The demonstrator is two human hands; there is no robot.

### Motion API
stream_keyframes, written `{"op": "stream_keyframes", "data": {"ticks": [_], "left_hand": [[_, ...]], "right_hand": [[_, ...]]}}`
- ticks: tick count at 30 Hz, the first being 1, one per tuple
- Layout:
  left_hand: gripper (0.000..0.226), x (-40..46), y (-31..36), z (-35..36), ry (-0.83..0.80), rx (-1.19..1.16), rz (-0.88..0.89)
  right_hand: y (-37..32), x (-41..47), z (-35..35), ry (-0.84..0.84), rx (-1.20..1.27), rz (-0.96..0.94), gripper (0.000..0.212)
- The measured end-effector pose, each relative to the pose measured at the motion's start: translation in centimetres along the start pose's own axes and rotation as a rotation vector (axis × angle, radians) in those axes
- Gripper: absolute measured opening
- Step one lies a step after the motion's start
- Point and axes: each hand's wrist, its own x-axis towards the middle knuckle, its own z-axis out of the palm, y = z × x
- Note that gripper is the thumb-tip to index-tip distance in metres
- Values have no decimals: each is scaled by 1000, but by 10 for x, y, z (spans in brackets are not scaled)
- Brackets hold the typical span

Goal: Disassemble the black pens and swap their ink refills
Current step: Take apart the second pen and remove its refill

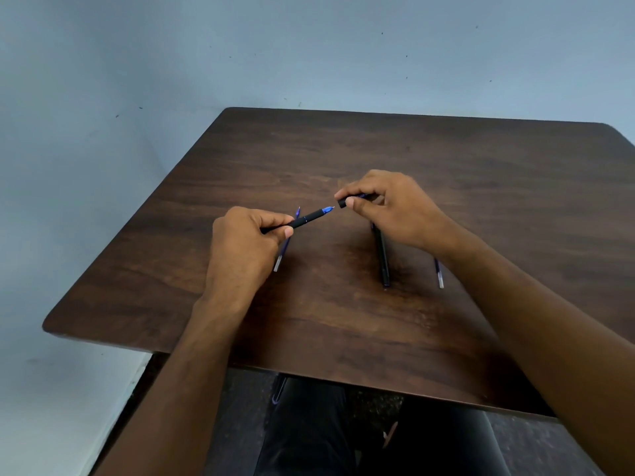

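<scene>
My left hand (245,243) grips a black pen (307,219) above the table, its blue tip pointing right and slightly up. A short gap to the right of that tip, my right hand (391,209) pinches a black pen cap (347,202) between thumb and fingers. A second black pen barrel (382,257) lies on the brown table (343,321), partly under my right hand. One blue ink refill (283,247) lies beneath my left hand. Another blue refill (438,274) lies beside my right wrist, its upper part hidden.
The table stands against a pale blue-grey wall, with its left edge and near edge close by. My dark-clothed legs show below the near edge. Bare wood stretches across the far half and to the right.
</scene>
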Motion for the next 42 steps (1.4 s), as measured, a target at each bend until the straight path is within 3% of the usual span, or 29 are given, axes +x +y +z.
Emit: {"op": "stream_keyframes", "data": {"ticks": [7, 15, 18, 27, 34, 37, 42], "left_hand": [[17, -4, 8, 7, -37, 6, 4], [8, -7, 18, 12, -71, -22, 25], [22, -8, 22, 12, -81, 4, 48], [14, -16, 33, 18, 30, 38, 120], [13, -17, 31, 18, 13, 95, 51], [13, -16, 34, 16, -8, 141, -23], [29, -16, 36, 12, 13, 138, -49]], "right_hand": [[0, -7, 6, -52, 171, 32, 19], [1, -1, 18, 8, 701, 223, 23], [-2, 2, 27, 16, 677, 219, 22], [-1, 7, 38, 75, 696, 261, 37], [0, 0, 46, 33, 584, 305, 70], [-1, 0, 47, 10, 609, 323, 65], [-9, 6, 38, 10, 667, 292, 26]]}}
